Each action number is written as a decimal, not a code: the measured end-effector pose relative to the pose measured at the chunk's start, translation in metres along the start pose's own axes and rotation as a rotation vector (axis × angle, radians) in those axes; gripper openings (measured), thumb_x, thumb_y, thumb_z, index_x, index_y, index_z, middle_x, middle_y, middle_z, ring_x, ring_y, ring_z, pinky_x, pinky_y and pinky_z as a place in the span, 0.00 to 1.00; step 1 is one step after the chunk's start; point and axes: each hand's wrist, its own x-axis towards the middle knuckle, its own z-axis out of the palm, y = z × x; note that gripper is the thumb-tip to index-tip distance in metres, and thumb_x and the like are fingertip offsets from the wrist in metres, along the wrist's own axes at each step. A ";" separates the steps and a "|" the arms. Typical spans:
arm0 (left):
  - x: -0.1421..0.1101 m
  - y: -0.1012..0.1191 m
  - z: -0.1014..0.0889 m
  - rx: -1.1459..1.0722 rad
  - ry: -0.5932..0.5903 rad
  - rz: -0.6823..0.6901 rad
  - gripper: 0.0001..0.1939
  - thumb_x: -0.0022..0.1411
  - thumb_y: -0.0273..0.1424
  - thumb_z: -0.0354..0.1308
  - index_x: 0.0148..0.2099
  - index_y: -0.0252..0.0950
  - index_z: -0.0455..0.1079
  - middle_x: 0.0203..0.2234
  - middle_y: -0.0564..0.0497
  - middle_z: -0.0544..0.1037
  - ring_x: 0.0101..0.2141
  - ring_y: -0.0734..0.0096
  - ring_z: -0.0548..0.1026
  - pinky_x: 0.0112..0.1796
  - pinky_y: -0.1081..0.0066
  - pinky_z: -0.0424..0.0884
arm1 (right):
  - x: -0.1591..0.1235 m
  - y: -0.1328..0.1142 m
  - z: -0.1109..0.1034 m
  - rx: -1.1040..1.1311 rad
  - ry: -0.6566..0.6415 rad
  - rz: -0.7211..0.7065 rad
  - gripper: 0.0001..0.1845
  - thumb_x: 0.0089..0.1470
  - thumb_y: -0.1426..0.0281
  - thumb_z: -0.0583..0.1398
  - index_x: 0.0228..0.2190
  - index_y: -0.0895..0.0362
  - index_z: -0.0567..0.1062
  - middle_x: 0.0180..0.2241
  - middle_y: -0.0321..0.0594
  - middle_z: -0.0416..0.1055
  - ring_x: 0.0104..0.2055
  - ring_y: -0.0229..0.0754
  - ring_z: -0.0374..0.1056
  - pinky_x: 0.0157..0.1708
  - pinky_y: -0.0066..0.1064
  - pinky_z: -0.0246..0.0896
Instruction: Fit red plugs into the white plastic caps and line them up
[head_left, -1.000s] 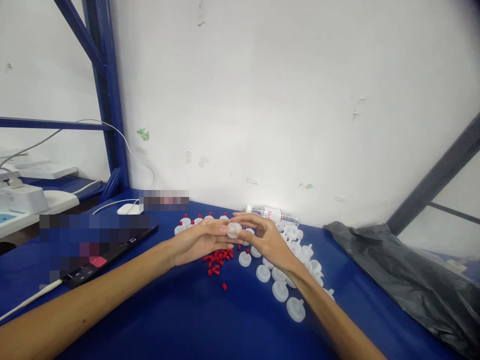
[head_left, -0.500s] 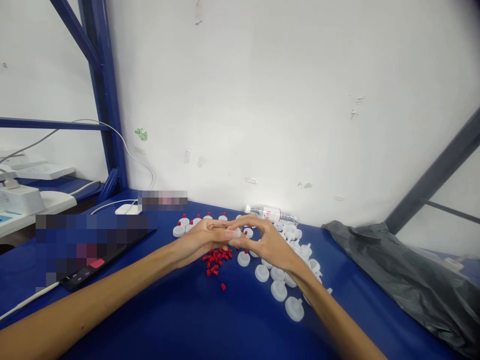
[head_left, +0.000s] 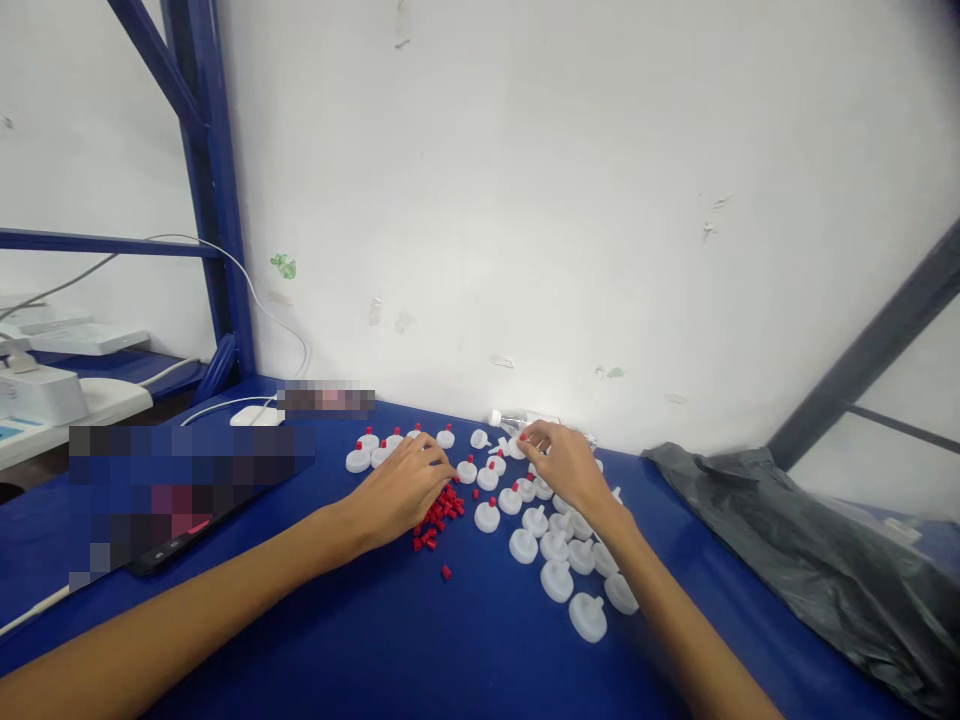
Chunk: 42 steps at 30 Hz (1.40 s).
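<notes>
My left hand point(head_left: 405, 488) is bent down over the pile of small red caps point(head_left: 439, 512), its fingers curled close together. What lies under its fingertips is hidden. At the back, beside the clear bottle point(head_left: 496, 418), my right hand point(head_left: 566, 462) pinches the red tip of a white nozzle lid point(head_left: 515, 449). Several red-tipped white lids point(head_left: 487, 517) stand between the hands and left of my left hand. White lids with bare nozzles point(head_left: 556, 581) are spread below and around my right forearm.
A dark handheld device point(head_left: 176, 545), partly pixelated, lies left on the blue table point(head_left: 360, 640). A white charger point(head_left: 256, 416) with cables is behind it. Grey plastic sheeting point(head_left: 787, 560) covers the right side. The white wall point(head_left: 525, 200) rises behind.
My hands, earlier together over a white lid, have parted. The left has dropped onto the red caps; the right has moved right and back, with a red-tipped lid at its fingers.
</notes>
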 end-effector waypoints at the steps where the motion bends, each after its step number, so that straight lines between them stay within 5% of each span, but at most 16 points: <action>1: 0.000 -0.001 0.002 0.028 -0.016 0.001 0.15 0.69 0.22 0.49 0.48 0.36 0.77 0.42 0.45 0.79 0.45 0.58 0.70 0.45 0.60 0.65 | 0.000 0.003 0.002 -0.004 -0.025 -0.003 0.07 0.58 0.67 0.59 0.34 0.53 0.78 0.30 0.38 0.78 0.33 0.45 0.74 0.35 0.35 0.62; 7: -0.004 -0.007 0.009 0.179 -0.043 0.052 0.17 0.66 0.19 0.53 0.50 0.38 0.76 0.45 0.45 0.78 0.47 0.55 0.68 0.43 0.60 0.63 | -0.003 0.006 0.008 -0.069 -0.102 -0.019 0.08 0.56 0.65 0.60 0.32 0.54 0.79 0.31 0.41 0.80 0.34 0.48 0.74 0.35 0.36 0.62; 15: -0.003 -0.008 0.012 0.163 -0.015 0.053 0.09 0.68 0.27 0.55 0.40 0.39 0.78 0.39 0.48 0.78 0.44 0.58 0.69 0.40 0.62 0.58 | -0.005 0.007 0.011 -0.088 -0.153 -0.146 0.24 0.69 0.60 0.43 0.50 0.52 0.74 0.53 0.42 0.73 0.57 0.49 0.66 0.56 0.42 0.56; 29: -0.002 -0.002 0.004 0.212 -0.102 -0.010 0.07 0.69 0.28 0.55 0.40 0.34 0.74 0.38 0.46 0.77 0.42 0.60 0.70 0.41 0.64 0.60 | -0.007 0.013 0.021 -0.235 -0.163 -0.098 0.22 0.68 0.60 0.44 0.44 0.52 0.75 0.40 0.45 0.77 0.49 0.52 0.69 0.52 0.46 0.56; 42: 0.001 -0.001 0.004 0.054 0.126 -0.099 0.06 0.63 0.23 0.52 0.38 0.36 0.71 0.33 0.48 0.77 0.36 0.64 0.73 0.44 0.63 0.65 | -0.004 -0.003 0.004 -0.037 0.059 -0.041 0.12 0.62 0.62 0.56 0.46 0.52 0.69 0.42 0.43 0.75 0.42 0.48 0.72 0.44 0.39 0.63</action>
